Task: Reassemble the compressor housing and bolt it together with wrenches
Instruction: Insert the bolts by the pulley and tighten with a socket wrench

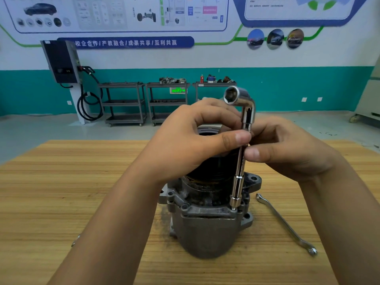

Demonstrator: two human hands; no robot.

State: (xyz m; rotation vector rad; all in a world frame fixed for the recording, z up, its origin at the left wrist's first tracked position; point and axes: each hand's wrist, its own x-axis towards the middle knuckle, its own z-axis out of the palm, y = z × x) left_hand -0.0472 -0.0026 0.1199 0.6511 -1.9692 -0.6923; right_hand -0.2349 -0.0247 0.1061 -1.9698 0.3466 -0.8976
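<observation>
Wooden and pale, the surface [61, 182] carries the grey metal compressor housing [205, 229] at its middle. The housing stands upright: its long axis is vertical, the rounded closed end is down on the wood and the dark open end points up. Above the housing, on its left side, the left hand [197, 136] is curled, with thumb and fingers pinching the shaft of the L-shaped socket wrench [239, 171]. The long arm of this wrench is almost vertical over the right front of the housing. Its lower socket sits on a bolt [233, 208] at the flange, and its short arm at the top turns to the left with the hexagon mouth empty. On the right side of the housing, the right hand [287, 153] pinches the same shaft a little lower. Further right of the housing, a flat spanner [285, 223] lies free on the wood. I think the main danger is that the shaft tilts while it is spun, so the socket slips off the bolt head or the bolt goes in crooked. The housing could also tip, because neither hand holds it.
</observation>
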